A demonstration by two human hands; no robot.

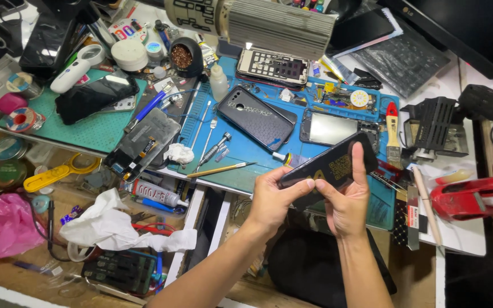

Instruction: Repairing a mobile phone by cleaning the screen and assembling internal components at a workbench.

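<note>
I hold a black phone part point(329, 165), a flat dark slab with a yellowish sticker patch on it, tilted above the front edge of the blue work mat point(246, 154). My left hand point(272, 197) grips its lower left end with thumb on top. My right hand point(346, 199) clasps its middle, the index finger stretched up along the surface. Behind on the mat lie a black phone back cover point(256, 116) and an opened phone frame with a shiny panel point(332, 128).
Screwdrivers point(214, 149), tweezers and a yellow-handled tool point(221, 169) lie on the mat. A green mat point(95, 128) with a dark phone sits left. White tissue point(109, 225), a glue tube point(155, 194), a pink bag point(1, 222) and a red tool point(475, 197) crowd the bench.
</note>
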